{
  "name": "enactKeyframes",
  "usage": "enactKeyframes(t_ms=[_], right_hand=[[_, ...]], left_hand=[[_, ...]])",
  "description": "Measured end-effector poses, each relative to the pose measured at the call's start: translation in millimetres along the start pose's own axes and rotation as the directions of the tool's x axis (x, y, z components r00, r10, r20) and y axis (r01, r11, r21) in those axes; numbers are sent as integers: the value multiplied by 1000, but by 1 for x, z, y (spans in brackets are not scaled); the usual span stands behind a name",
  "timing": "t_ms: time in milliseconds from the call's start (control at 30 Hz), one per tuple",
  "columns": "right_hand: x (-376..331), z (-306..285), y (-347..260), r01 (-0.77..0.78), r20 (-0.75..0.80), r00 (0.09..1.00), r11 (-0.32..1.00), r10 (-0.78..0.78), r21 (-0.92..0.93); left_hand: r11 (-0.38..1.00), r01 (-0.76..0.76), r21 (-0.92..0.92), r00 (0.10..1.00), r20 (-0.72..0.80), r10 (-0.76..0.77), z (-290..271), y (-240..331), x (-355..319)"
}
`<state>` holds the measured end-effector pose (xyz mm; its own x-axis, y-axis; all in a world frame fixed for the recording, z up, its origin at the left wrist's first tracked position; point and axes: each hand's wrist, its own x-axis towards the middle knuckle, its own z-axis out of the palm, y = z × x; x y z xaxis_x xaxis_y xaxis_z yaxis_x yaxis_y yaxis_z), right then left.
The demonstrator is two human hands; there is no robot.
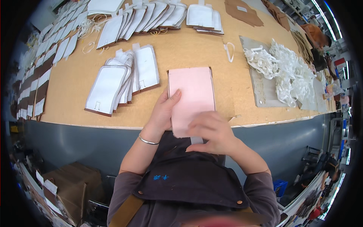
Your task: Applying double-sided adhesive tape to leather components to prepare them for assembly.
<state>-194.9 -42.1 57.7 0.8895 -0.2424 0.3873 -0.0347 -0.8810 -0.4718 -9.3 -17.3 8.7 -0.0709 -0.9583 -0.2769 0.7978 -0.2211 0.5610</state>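
Observation:
A pink rectangular panel (193, 90) with a thin dark edge is held upright over the table's near edge. My left hand (163, 109) grips its left side, thumb on the pink face and fingers behind. My right hand (211, 130) is at the lower right corner, its fingers blurred over the pink face and its thumb apart below. A short white tab (196, 140) sticks out from the panel's bottom edge, between my right thumb and fingers. Whether my right fingers touch the panel is unclear. Left of it lies a fanned stack of white panels (107, 87) with brown backs.
More white panels (141, 19) lie in rows at the back. To the right, a heap of white straps (289, 75) rests on a grey sheet (261, 96). A small white loop (230, 52) lies nearby. Brown pieces (244, 13) are at the far edge; a brown box (73, 185) stands lower left.

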Motion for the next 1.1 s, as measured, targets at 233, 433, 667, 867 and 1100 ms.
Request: enactKeyframes(t_ms=[233, 433, 667, 867, 1100], right_hand=[[-6, 20, 54, -353, -200, 517, 420, 833, 836], [4, 27, 54, -833, -333, 426, 508, 842, 220], [-11, 25, 66, -653, -334, 510, 609, 793, 450], [-21, 37, 72, -409, -357, 414, 521, 837, 749], [-19, 44, 76, -240, 65, 243, -6, 968, 971]], left_hand=[[913, -236, 333, 969, 151, 196, -4, -33, 2], [709, -329, 624, 937, 125, 325, -8, -52, 8], [878, -301, 373, 952, 70, 297, -6, -47, 3], [886, -296, 357, 955, 107, 276, -8, -45, 3], [927, -251, 279, 961, 187, 204, -10, -39, -1]])
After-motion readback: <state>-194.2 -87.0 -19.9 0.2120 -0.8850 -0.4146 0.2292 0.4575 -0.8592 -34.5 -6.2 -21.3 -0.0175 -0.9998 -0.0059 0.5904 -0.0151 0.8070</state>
